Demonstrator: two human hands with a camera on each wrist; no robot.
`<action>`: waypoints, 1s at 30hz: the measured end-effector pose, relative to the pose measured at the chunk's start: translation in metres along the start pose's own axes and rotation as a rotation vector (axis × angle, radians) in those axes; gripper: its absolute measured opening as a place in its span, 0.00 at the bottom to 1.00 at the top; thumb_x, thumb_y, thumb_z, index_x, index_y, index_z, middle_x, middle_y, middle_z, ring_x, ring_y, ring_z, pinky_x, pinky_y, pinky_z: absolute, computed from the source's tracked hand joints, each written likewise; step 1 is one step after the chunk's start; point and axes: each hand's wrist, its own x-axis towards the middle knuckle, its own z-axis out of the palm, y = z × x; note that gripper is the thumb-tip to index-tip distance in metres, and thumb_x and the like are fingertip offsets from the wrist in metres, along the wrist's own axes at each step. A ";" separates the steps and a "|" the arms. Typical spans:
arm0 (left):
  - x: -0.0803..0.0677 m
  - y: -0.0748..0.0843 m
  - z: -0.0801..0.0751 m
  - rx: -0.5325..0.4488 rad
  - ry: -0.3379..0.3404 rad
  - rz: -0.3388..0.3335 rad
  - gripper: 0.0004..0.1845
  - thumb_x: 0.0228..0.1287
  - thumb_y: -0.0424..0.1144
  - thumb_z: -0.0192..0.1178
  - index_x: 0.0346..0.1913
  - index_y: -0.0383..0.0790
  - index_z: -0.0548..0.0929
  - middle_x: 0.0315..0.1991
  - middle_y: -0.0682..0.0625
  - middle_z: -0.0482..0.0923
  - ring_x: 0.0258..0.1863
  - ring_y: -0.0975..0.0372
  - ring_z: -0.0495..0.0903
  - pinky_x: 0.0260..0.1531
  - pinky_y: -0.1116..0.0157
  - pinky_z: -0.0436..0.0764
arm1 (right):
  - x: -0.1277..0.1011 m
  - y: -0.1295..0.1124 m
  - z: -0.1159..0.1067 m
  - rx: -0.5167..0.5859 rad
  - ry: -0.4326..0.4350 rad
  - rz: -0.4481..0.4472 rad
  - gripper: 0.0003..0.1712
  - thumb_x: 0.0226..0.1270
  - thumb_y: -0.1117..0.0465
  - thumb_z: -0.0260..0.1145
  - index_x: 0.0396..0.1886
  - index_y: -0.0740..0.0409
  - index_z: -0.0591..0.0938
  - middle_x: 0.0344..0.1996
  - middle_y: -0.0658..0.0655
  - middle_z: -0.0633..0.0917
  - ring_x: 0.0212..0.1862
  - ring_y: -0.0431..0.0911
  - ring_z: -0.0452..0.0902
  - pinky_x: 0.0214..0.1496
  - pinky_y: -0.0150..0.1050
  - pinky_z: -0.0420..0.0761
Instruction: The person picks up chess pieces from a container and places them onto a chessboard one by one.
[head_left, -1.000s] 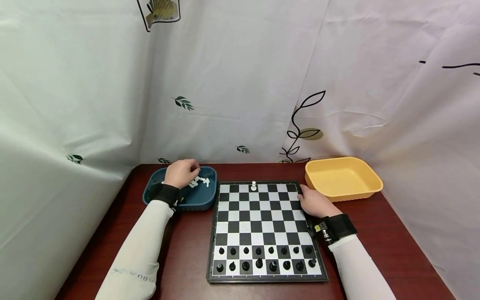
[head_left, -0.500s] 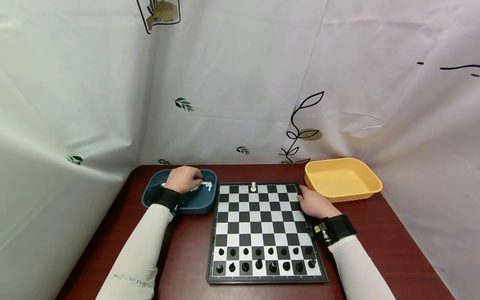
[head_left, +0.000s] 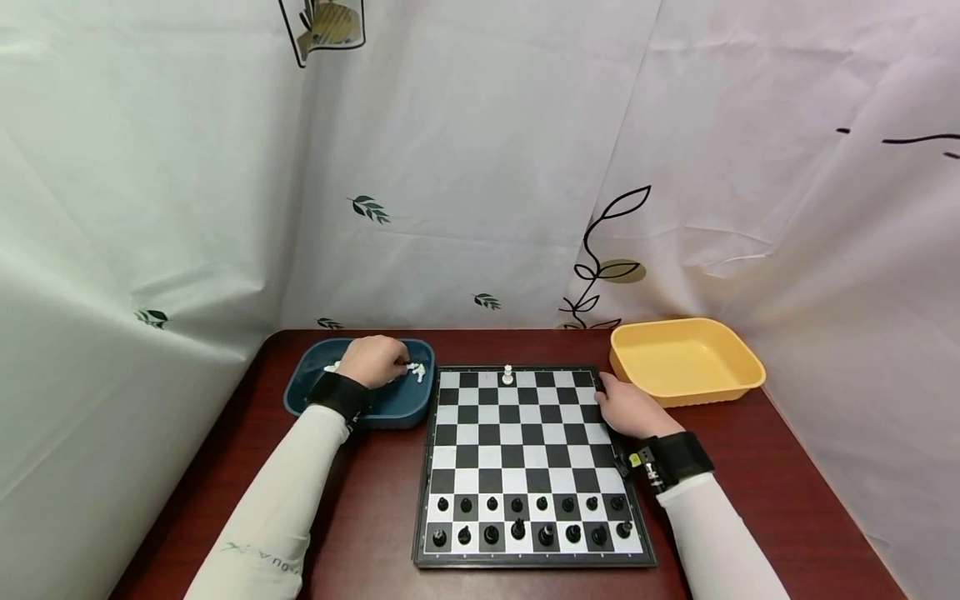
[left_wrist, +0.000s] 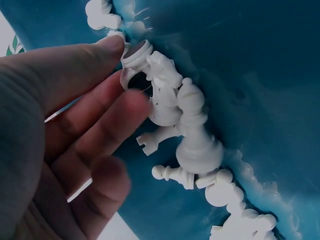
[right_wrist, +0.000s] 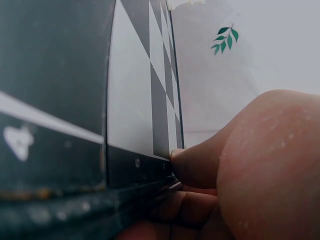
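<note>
My left hand (head_left: 372, 360) reaches into the blue tray (head_left: 426, 354). In the left wrist view its thumb and fingers are spread beside a heap of white chess pieces. The thumb tip and index finger lie against or close to a white piece with a round base (left_wrist: 137, 55); no firm pinch shows. A larger white bishop (left_wrist: 199, 145) and a small pawn (left_wrist: 175, 175) lie nearby. My right hand (head_left: 633, 406) grips the right edge of the chessboard (head_left: 523, 454), thumb on its rim and fingers beneath. One white piece (head_left: 507, 375) stands on the far row.
Black chess pieces (head_left: 518, 528) fill the two near rows of the board. A yellow tray (head_left: 690, 358) sits at the back right of the dark red table (head_left: 375, 508). Behind the table hangs a white patterned cloth (head_left: 465, 167).
My left hand has sunk slightly lower into the blue tray and shifted a little right. My right hand keeps its place at the chessboard's edge.
</note>
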 end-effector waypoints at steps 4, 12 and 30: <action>0.002 0.002 0.000 -0.006 -0.033 0.009 0.11 0.70 0.34 0.77 0.28 0.48 0.89 0.22 0.56 0.73 0.23 0.61 0.71 0.27 0.62 0.69 | -0.002 -0.002 -0.001 -0.003 -0.003 0.008 0.33 0.88 0.60 0.54 0.80 0.80 0.65 0.72 0.80 0.76 0.71 0.70 0.79 0.74 0.66 0.75; 0.005 0.003 0.004 0.037 -0.011 0.035 0.16 0.70 0.30 0.72 0.24 0.49 0.85 0.20 0.57 0.66 0.22 0.61 0.67 0.26 0.63 0.64 | -0.002 -0.002 -0.001 0.001 0.001 -0.001 0.33 0.89 0.58 0.54 0.79 0.80 0.66 0.72 0.81 0.76 0.70 0.71 0.79 0.73 0.67 0.75; 0.000 0.002 -0.004 0.021 -0.019 0.001 0.12 0.70 0.30 0.69 0.52 0.41 0.95 0.46 0.48 0.92 0.35 0.59 0.84 0.38 0.58 0.87 | -0.003 -0.003 0.001 -0.003 -0.003 0.007 0.33 0.89 0.59 0.54 0.80 0.80 0.65 0.71 0.80 0.77 0.70 0.71 0.79 0.73 0.68 0.75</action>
